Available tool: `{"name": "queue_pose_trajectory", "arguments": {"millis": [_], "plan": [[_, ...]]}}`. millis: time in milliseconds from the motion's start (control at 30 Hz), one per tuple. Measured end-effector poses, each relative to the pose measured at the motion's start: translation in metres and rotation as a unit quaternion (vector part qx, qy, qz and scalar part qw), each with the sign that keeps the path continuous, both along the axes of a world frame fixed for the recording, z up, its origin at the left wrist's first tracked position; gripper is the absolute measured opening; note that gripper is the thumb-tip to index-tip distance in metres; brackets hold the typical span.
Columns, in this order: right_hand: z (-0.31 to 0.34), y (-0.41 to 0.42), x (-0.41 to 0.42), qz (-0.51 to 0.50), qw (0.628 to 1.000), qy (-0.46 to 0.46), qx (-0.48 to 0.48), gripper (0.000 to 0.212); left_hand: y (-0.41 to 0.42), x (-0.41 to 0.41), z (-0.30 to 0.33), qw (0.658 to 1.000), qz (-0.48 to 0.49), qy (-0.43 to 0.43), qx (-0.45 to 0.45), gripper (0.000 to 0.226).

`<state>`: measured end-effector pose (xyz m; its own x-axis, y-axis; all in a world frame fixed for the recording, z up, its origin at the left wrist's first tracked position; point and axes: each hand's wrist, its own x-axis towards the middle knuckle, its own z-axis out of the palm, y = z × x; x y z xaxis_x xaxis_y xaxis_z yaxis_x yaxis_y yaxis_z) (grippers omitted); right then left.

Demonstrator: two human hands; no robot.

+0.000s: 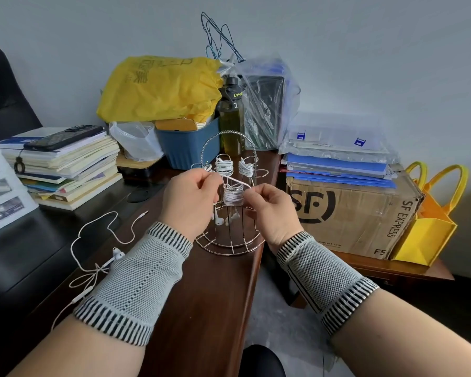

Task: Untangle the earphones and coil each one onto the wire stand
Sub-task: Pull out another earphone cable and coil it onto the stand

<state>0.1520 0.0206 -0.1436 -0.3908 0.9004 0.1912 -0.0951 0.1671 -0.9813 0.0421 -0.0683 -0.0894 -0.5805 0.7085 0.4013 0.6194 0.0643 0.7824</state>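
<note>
- At the middle of the worktop (218, 295), the left hand (189, 198) and right hand (272, 206) meet in front of the stand (230, 240); each pinches the same white cord (235, 180), which runs taut between them
- The left hand has thumb and fingers curled round the cord's upper end; the right hand pinches its lower end just beside the front coil (233, 194); both wrists wear grey knit bands
- The front coil sits wound on a lower prong of the stand, its buds (223, 220) hanging below; two more coils (225, 165) sit on upper prongs behind, side by side; the stand is upright, near the worktop's right edge
- Left of the left forearm, a loose earphone (98, 254) lies sprawled on the worktop, its cord looped and knotted, one bud near the wristband
- Further out: a book stack (65, 170) with a phone (63, 137) on top at the left; a yellow bag (161, 88), blue tub (188, 148) and bottle (230, 115) behind the stand; a cardboard box (351, 213) with blue folders on it at the right, apart from the worktop; a yellow tote (430, 229) beside the box
</note>
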Motion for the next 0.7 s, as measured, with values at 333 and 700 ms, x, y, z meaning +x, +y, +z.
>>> {"name": "queue_pose_trajectory", "arguments": {"millis": [333, 700], "plan": [[0.018, 0.011, -0.010, -0.090, 0.992, -0.090, -0.012, 0.037, 0.004, 0.001, -0.008, 0.979, 0.049, 0.128, -0.152, 0.046], [0.020, 0.012, -0.010, -0.083, 0.992, -0.093, -0.003, 0.035, -0.009, 0.006, -0.035, 0.981, -0.059, -0.174, -0.054, 0.040]]}}
